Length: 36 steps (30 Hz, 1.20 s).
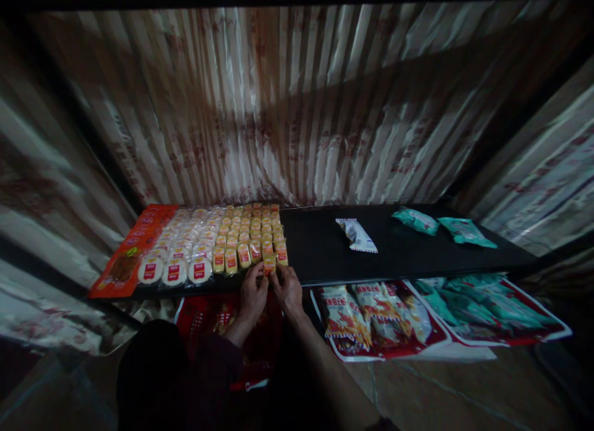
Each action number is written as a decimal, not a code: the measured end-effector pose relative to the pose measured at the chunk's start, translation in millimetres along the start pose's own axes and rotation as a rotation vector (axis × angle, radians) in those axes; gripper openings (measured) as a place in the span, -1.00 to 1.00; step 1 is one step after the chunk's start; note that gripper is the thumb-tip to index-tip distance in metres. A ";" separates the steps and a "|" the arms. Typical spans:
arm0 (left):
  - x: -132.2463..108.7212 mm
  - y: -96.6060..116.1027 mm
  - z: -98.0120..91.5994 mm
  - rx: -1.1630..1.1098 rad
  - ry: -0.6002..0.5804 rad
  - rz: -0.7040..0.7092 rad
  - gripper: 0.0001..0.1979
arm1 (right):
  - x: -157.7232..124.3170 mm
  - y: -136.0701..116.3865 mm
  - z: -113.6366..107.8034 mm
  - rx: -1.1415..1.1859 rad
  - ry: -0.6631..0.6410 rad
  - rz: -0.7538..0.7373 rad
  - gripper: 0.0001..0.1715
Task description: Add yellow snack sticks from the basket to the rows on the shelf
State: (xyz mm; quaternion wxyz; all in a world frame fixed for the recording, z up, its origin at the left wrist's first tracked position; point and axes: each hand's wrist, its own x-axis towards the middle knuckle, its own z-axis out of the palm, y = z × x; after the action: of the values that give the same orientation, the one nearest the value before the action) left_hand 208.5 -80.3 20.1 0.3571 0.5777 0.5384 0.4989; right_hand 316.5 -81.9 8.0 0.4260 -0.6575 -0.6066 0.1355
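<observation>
Both my hands meet at the front edge of a black shelf. Between the fingertips of my left hand and my right hand is a small yellow snack pack with an orange-red label, held by both. It is at the front of tight rows of similar yellow packs. To their left are rows of round white wrapped cakes with red labels, then a flat orange package at the shelf's left end.
Farther right on the shelf lie a white-and-blue packet and two green packets. Below stand red trays, one holding white-and-red bags, another holding green packets. Black frame posts and striped sheeting surround the shelf.
</observation>
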 end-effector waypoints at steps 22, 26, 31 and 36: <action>11.4 -32.9 21.0 0.275 0.076 0.200 -0.61 | 17.1 13.6 8.1 -0.008 0.033 -0.052 -0.62; 10.9 -32.6 21.4 0.301 0.055 0.221 -0.60 | 15.7 13.7 10.3 0.003 0.041 -0.062 -0.58; 10.4 -35.8 20.7 0.319 0.046 0.229 -0.61 | 12.5 10.0 11.4 0.013 0.042 -0.065 -0.53; 12.0 -41.6 19.7 0.355 0.060 0.243 -0.62 | 12.9 7.2 10.8 -0.008 0.026 -0.072 -0.50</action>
State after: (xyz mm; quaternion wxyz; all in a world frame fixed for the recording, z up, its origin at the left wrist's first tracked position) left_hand 215.5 -59.2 -22.0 0.1707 0.6771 0.5547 0.4524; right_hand 316.8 -65.1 0.6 0.4355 -0.6386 -0.6250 0.1089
